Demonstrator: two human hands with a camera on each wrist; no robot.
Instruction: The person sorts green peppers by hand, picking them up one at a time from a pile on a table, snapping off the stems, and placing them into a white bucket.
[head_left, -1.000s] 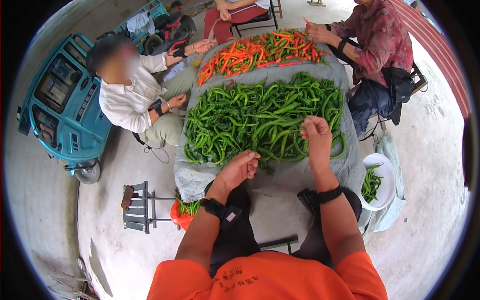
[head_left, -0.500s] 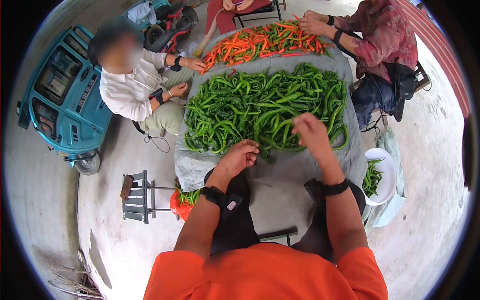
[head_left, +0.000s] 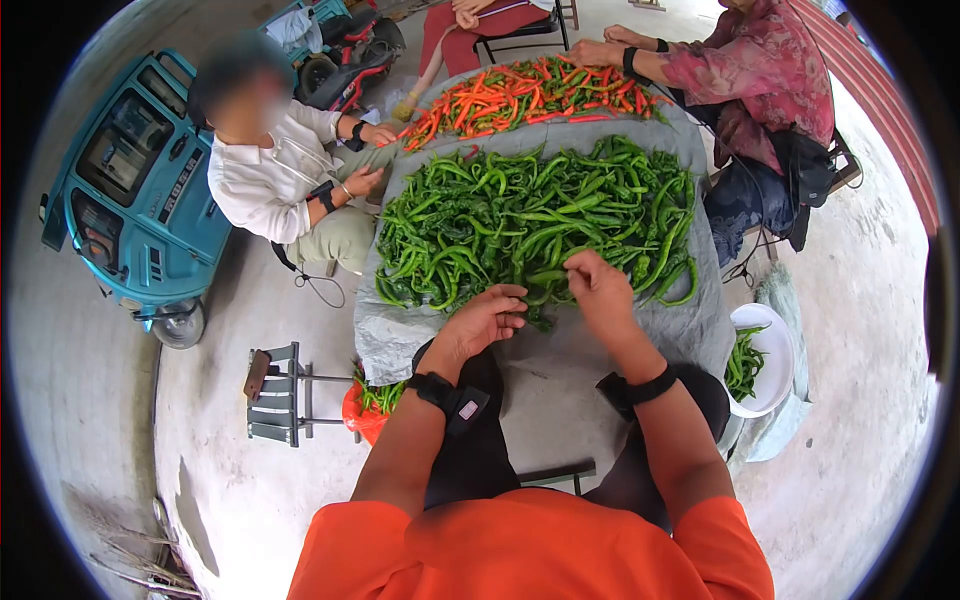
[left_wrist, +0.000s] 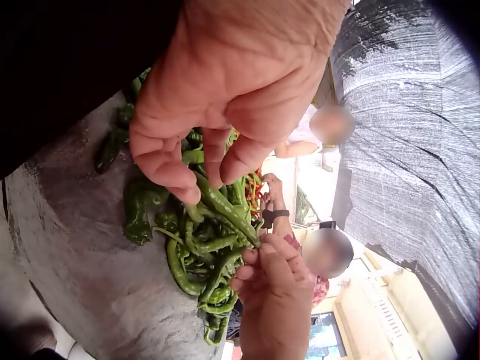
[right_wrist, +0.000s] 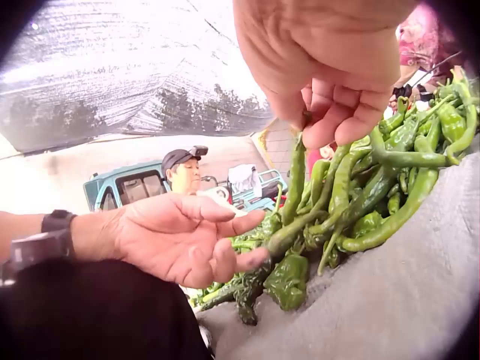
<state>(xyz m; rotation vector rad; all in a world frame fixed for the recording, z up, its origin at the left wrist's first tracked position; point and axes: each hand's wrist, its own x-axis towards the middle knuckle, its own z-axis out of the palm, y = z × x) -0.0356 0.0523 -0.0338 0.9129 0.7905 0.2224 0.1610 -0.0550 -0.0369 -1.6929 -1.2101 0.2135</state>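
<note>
A broad heap of green chili peppers [head_left: 540,215] covers the near half of the grey cloth [head_left: 400,345]. At its front edge, my right hand [head_left: 605,295] pinches one green chili pepper [right_wrist: 297,180] by its stem end, between thumb and fingers. The pepper hangs down from the fingertips in the right wrist view. My left hand [head_left: 485,322] lies to the left of it, palm turned up in the right wrist view, its fingers [right_wrist: 244,261] loosely extended close to the pepper's lower end.
Red and green chilies [head_left: 510,100] lie at the cloth's far end. One person [head_left: 270,190] sits left, another [head_left: 760,70] right. A white basin [head_left: 782,370] with green peppers stands right; a red bag [head_left: 362,418] and a stool [head_left: 272,410] are at left, beyond them a blue three-wheeler [head_left: 180,255].
My right hand has moved left across the front of the heap, closer to my left hand, which has stayed nearly still. The left person's raised hand has come down near the red chilies.
</note>
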